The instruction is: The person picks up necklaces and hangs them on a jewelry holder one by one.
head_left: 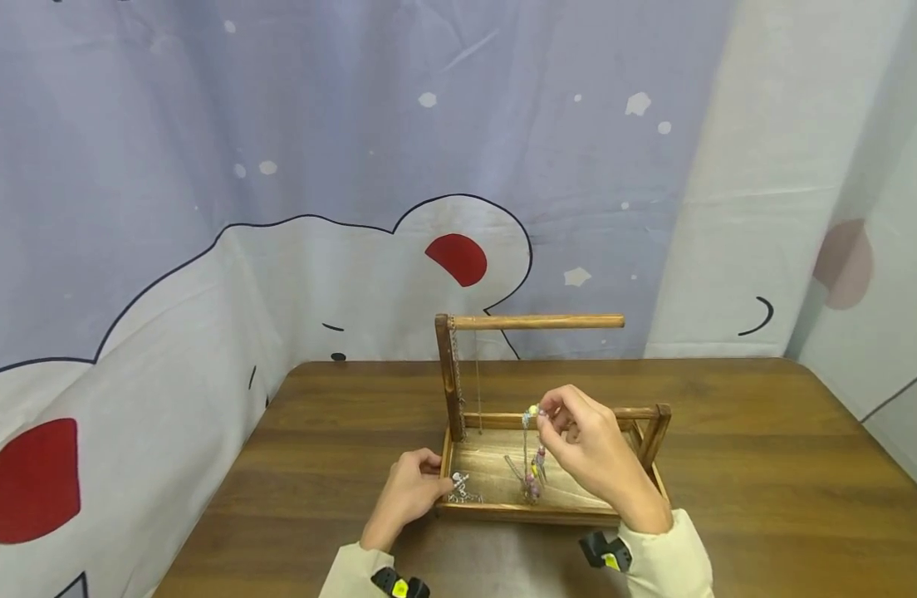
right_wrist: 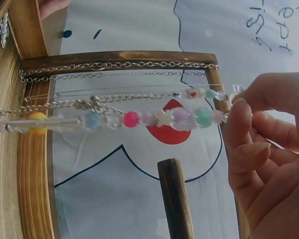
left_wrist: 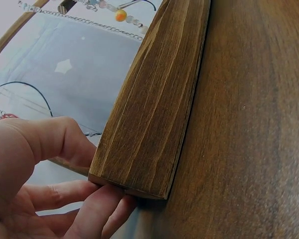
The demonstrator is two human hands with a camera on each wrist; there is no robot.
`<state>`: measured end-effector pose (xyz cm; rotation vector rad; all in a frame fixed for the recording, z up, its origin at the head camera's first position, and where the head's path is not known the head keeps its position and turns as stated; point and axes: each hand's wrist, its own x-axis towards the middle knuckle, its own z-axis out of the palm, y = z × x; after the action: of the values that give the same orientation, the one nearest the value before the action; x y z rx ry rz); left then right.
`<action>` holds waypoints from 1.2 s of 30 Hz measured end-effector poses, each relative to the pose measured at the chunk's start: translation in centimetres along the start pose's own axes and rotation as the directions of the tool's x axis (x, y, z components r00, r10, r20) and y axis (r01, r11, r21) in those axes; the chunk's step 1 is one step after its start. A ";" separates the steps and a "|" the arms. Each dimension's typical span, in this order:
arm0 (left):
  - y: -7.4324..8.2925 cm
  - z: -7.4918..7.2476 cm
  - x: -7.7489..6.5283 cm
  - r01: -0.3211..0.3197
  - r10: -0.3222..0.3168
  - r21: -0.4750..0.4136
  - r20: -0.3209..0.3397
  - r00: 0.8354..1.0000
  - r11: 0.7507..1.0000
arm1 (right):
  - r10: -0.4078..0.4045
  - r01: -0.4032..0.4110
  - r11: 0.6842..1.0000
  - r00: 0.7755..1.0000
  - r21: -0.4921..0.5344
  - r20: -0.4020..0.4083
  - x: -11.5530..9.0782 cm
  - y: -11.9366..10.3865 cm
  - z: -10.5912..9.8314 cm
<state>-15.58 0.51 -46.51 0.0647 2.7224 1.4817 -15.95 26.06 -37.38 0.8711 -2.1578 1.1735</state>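
A wooden jewelry stand with a tray base [head_left: 533, 512] stands on the table. My right hand [head_left: 593, 444] pinches a beaded chain [right_wrist: 181, 115] between thumb and fingertips, holding it above the tray. Pink, purple, green and star-shaped beads show along it in the right wrist view. Its lower part hangs to the tray floor, near a small heap of beads [head_left: 532, 487]. My left hand [head_left: 408, 490] grips the tray's left front corner, thumb over the wall and fingers underneath in the left wrist view. Beside that thumb, a silver chain [head_left: 464, 490] lies bunched in the corner.
A tall post [head_left: 448, 374] carries a horizontal bar [head_left: 541, 321] with a free right end. A thin chain [head_left: 477, 382] hangs from the bar near the post. A lower post [head_left: 654, 436] rises at the tray's right. Behind the table hangs a printed curtain [head_left: 354, 282].
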 end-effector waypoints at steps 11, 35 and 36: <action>0.0 0.0 -0.1 -0.005 0.005 -0.005 -0.009 1.000 1.000 | -0.029 0.029 0.999 0.999 -0.025 -0.036 2.0 -0.8 -0.6; 0.0 0.0 0.0 0.000 0.000 0.000 -0.010 1.000 1.000 | -0.037 0.035 0.999 0.988 -0.015 -0.148 6.0 -2.3 -2.1; 0.0 0.0 0.0 -0.001 0.001 0.001 -0.012 1.000 1.000 | -0.033 0.031 0.999 0.989 -0.018 -0.144 6.1 -2.3 -2.1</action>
<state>-15.61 0.50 -46.50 0.0577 2.7327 1.4864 -17.93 25.18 -30.86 0.7864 -2.0267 1.1653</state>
